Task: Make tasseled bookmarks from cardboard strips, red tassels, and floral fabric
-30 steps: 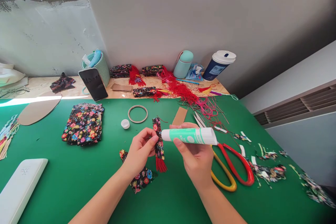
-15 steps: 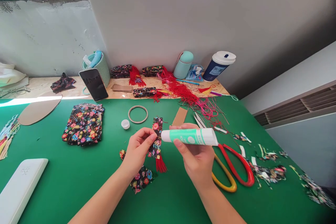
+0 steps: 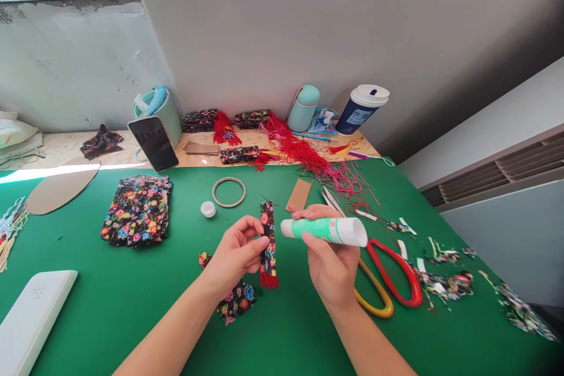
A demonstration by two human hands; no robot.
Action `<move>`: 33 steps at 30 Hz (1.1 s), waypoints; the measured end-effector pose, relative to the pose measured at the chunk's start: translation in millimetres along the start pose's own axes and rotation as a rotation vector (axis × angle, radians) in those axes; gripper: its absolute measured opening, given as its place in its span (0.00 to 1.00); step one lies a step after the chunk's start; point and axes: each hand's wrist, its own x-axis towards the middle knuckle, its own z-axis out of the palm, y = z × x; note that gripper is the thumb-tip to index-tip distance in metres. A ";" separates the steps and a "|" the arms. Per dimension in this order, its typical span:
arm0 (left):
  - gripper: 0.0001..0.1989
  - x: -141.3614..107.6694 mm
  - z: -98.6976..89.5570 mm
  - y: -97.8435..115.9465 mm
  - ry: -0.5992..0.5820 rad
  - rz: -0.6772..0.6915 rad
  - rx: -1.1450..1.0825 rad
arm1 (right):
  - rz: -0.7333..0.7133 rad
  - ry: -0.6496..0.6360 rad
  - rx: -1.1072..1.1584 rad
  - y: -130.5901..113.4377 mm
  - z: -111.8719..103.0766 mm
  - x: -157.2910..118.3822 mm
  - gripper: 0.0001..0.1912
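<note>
Between the thumb and fingers of my left hand (image 3: 240, 252) is a narrow floral fabric bookmark (image 3: 268, 247), upright, with a red tassel at its lower end. My right hand (image 3: 330, 264) grips a green and white glue stick (image 3: 326, 230), its white end pointing left at the bookmark, a small gap apart. Beneath my left hand a black floral fabric piece (image 3: 238, 302) lies on the green mat, partly covered. The small white cap (image 3: 208, 209) rests behind my left hand. Scissors (image 3: 412, 288) with one red and one yellow handle lie beside my right hand.
A stack of floral fabric (image 3: 136, 211) lies left, near a leaning phone (image 3: 154, 142). A ring (image 3: 228, 192) and cardboard strip (image 3: 298, 194) are behind my hands. Red threads (image 3: 308, 153), a flask (image 3: 304, 108) and paper cup (image 3: 362, 109) stand farther back; scraps (image 3: 449, 288) lie right.
The glue stick has drawn back a little to the right, away from the bookmark. My left hand has turned the bookmark slightly, and less of its tassel shows. The view has shifted slightly.
</note>
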 end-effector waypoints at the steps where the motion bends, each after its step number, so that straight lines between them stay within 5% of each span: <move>1: 0.16 -0.4 0.1 0.8 -0.021 -0.016 -0.027 | 0.015 -0.012 -0.002 -0.3 -1.1 0.3 0.08; 7: 0.13 -2.6 0.7 2.5 -0.148 -0.097 -0.114 | 0.351 -0.142 -0.133 -2.8 0.6 1.2 0.13; 14: 0.12 -2.9 1.7 -2.7 -0.183 -0.139 -0.090 | 0.531 -0.194 -0.135 0.7 6.6 5.3 0.18; 21: 0.14 -4.8 3.4 -3.1 -0.209 -0.103 0.032 | 0.610 -0.113 -0.088 -5.1 8.0 9.8 0.18; 33: 0.17 -4.2 5.1 -12.0 -0.208 0.015 0.130 | 0.546 -0.099 -0.167 -1.2 6.8 6.9 0.19</move>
